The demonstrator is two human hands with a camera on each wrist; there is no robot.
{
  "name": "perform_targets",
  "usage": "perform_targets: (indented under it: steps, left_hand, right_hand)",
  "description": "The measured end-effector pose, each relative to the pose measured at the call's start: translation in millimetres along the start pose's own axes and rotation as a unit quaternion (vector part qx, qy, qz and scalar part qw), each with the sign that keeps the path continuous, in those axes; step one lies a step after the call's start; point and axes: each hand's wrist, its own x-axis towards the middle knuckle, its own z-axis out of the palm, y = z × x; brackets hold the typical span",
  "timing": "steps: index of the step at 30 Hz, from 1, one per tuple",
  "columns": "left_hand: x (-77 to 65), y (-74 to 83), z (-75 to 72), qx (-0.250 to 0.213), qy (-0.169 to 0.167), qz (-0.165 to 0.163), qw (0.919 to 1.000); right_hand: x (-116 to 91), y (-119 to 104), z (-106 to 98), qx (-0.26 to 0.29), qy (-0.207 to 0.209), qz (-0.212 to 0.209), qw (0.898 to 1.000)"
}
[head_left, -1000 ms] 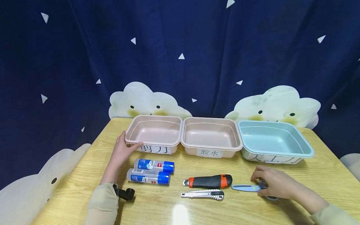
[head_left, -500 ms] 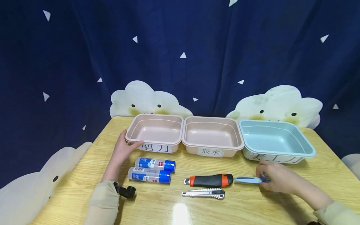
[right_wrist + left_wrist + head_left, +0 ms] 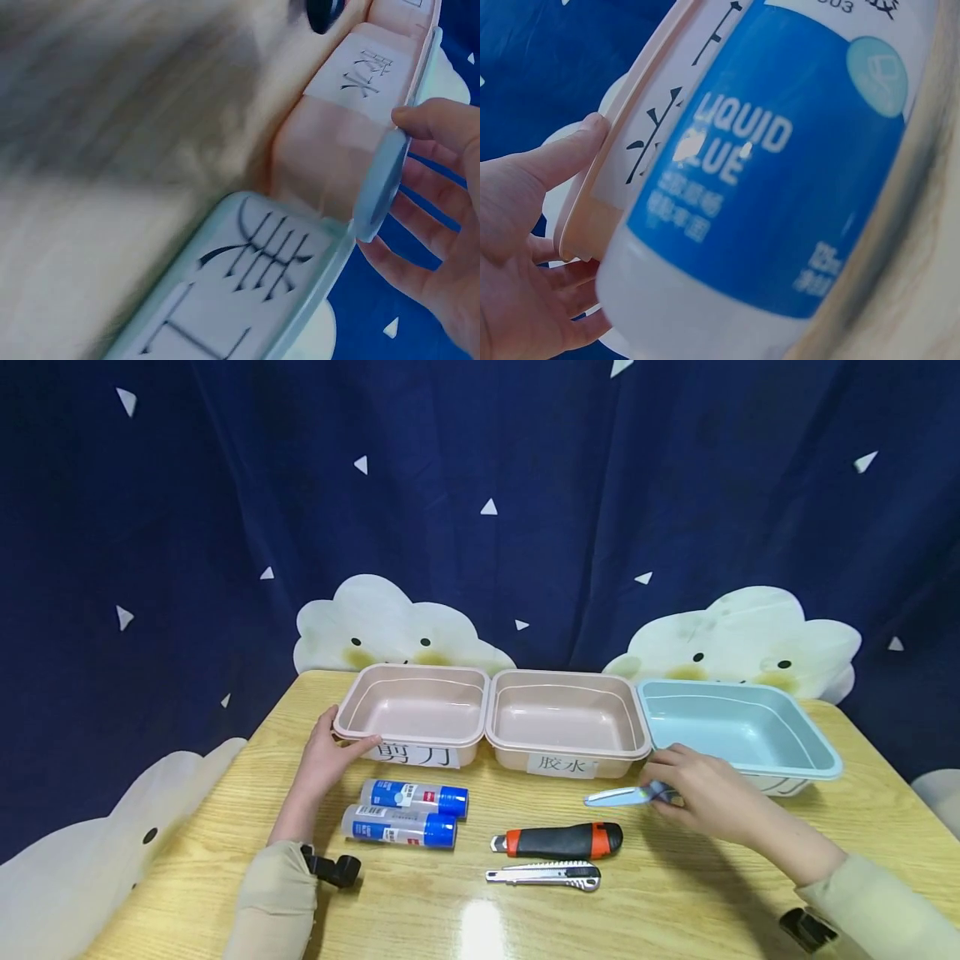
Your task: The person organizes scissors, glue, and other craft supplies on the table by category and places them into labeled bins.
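Scissors with pale-blue blades [image 3: 617, 797]: held by the handles, tips pointing left, just in front of the centre pale-pink rectangular plastic bin [image 3: 567, 693].
Right hand [image 3: 701, 793]: curled around the handles, overlapping in the head view the near left corner of the light-blue rectangular plastic bin [image 3: 720, 702].
Left hand [image 3: 330, 752]: gripping the near left corner of the left pale-pink rectangular plastic bin [image 3: 420, 685], with thumb on the front rim.
Black-and-orange cutter knife [image 3: 558, 842]: lying just nearer than the blades, beside a silver metal cutter knife [image 3: 543, 874].
Two clear glue bottles with blue caps [image 3: 378, 828]: lying side by side, well apart from the scissors.
Bin rims: lined up near the back edge of the light wooden table [image 3: 652, 906].
Open wood: narrow between bin fronts and knives, wider right of the knives.
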Motion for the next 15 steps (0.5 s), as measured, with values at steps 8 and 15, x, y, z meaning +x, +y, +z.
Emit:
perform_targets:
  steps: [8, 15]
  left_hand:
    - [2.3, -5.4, -1.1, -0.012, 0.005, -0.014, 0.9998]
    - [1.9, -4.9, -1.3, -0.022, 0.004, -0.005, 0.9997]
  right_hand:
    - [40.7, -7.6, 3.8, 0.001, 0.037, -0.043, 0.998]
    - [77.8, -14.9, 11.9, 0.004, 0.037, -0.059, 0.998]
